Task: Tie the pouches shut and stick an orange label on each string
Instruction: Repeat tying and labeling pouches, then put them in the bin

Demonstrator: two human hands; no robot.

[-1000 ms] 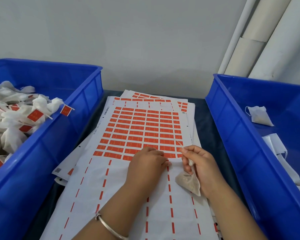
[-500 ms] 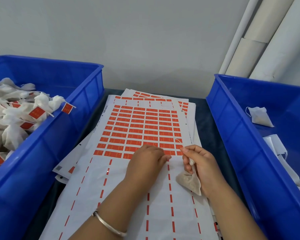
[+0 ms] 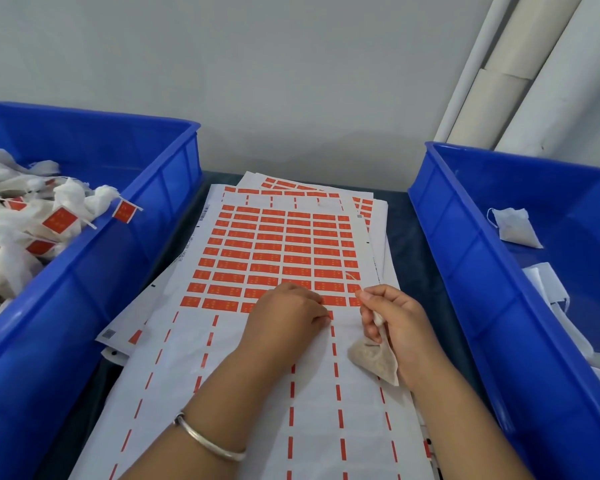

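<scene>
Hardly moved, left hand (image 3: 284,318) hides its fingertips' label (image 3: 329,315).

Soft, even indoor light; faint shadows; wide-angle edge bowing.

A plain pale grey-white wall (image 3: 257,74) fills the upper half of the view, smooth and evenly lit, with a soft shadow gathering where it meets the bench (image 3: 400,237). The bench has a dark blue-grey top, showing only in narrow strips. In the upper right corner several white and cream tubes (image 3: 520,74) lean diagonally against the wall, side by side; one thin white tube (image 3: 465,74) stands at their left edge. One of the cream tubes shows a joint where a narrower section meets a wider one. The light is diffuse and casts no hard shadows.
</scene>
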